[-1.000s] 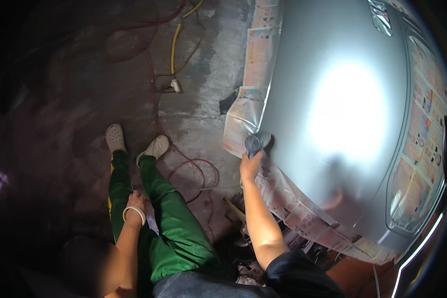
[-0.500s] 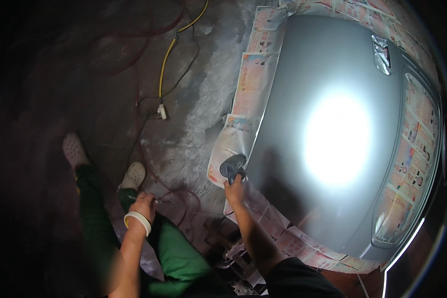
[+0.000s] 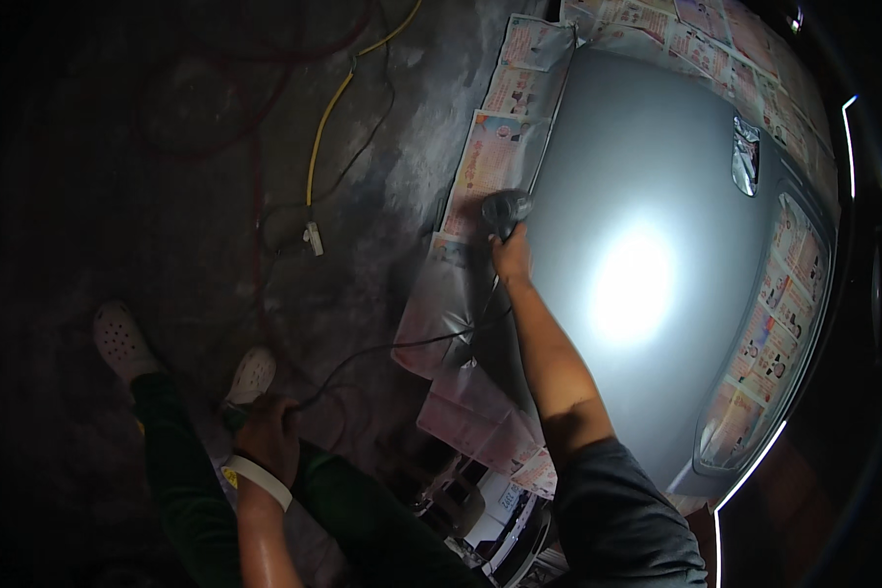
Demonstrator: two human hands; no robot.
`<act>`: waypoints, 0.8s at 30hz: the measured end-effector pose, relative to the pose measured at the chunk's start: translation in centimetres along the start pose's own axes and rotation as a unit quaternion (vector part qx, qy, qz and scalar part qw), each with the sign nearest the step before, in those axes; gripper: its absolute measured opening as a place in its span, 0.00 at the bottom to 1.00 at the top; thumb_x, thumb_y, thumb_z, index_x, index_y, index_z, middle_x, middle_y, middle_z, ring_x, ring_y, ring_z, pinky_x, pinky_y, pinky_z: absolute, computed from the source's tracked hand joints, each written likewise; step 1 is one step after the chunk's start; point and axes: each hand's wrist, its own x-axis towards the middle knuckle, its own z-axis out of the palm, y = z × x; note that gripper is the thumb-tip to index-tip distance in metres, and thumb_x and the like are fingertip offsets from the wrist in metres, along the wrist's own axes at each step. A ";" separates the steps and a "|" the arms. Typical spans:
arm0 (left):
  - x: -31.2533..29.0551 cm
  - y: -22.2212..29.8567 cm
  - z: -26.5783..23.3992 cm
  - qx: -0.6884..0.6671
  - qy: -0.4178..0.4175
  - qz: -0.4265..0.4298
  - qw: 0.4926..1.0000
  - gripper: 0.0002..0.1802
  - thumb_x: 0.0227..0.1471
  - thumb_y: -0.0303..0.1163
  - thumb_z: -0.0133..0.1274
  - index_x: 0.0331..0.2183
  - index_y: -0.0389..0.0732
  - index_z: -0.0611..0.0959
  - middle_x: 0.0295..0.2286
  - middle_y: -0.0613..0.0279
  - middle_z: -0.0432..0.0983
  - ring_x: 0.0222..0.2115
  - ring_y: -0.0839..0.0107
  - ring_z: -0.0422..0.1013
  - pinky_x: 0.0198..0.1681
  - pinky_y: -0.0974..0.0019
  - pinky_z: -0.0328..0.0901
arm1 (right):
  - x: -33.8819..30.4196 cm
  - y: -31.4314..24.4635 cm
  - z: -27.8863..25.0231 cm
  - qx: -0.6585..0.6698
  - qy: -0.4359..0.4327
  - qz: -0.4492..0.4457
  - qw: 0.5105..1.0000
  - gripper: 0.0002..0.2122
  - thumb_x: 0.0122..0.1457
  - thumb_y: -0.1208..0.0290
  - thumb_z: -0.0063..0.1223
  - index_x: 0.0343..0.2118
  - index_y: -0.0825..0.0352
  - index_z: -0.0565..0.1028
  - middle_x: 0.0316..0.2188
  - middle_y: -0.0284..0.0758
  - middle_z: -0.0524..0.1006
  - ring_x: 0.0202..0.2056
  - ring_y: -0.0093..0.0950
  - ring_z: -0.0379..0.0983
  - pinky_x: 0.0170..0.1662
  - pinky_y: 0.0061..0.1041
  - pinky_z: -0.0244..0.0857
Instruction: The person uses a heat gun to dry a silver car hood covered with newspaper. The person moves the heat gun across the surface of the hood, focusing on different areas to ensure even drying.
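Note:
My right hand (image 3: 513, 259) grips a dark grey pistol-shaped blower (image 3: 505, 210) with a round head, much like a hair dryer. It is held over the paper-masked edge of a silver-grey car panel (image 3: 608, 167). A black power cord (image 3: 392, 346) runs from near my right forearm down to my left hand (image 3: 269, 436), whose fingers are closed around it. Around my left wrist sits a pale ring (image 3: 262, 482), like a roll of tape. Printed paper sheets (image 3: 488, 162) line the panel's left edge. A bright glare spot lies on the panel.
Printed paper covers the car's window (image 3: 769, 333), and crinkled foil wraps a handle-like spot (image 3: 746, 157). On the floor lie a yellow cable (image 3: 325, 122), a white connector (image 3: 313, 239) and dark red hoses (image 3: 258, 235). The car's front with a plate (image 3: 508, 500) shows below.
My right hand has moved the blower forward and up along the panel's edge. The cord now stretches between my hands. The lighting is dimmer, and the glare spot looks smaller.

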 end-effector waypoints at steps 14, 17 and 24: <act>0.0 -1.4 -3.3 0.035 -0.001 -0.004 0.999 0.10 0.57 0.25 0.53 0.41 0.39 0.83 0.39 0.47 0.79 0.38 0.50 0.76 0.44 0.54 0.70 | -0.8 -2.9 -6.7 -0.006 0.059 -0.012 0.998 0.25 0.59 0.59 0.61 0.52 0.69 0.64 0.44 0.56 0.78 0.48 0.56 0.75 0.51 0.47 0.67; -0.5 -0.7 -3.9 0.019 0.000 -0.038 0.999 0.10 0.53 0.23 0.55 0.39 0.39 0.83 0.39 0.46 0.78 0.43 0.46 0.74 0.47 0.51 0.69 | -4.9 -1.1 -5.7 0.025 0.009 0.002 1.000 0.28 0.60 0.58 0.61 0.56 0.68 0.62 0.44 0.57 0.78 0.49 0.57 0.75 0.52 0.47 0.66; -1.1 -1.4 -2.1 0.054 0.006 -0.002 0.999 0.08 0.51 0.24 0.59 0.36 0.39 0.84 0.38 0.49 0.79 0.41 0.48 0.76 0.45 0.52 0.70 | -15.9 5.7 -2.8 0.062 -0.082 0.054 0.993 0.25 0.58 0.61 0.57 0.53 0.68 0.64 0.47 0.56 0.77 0.50 0.57 0.73 0.51 0.51 0.66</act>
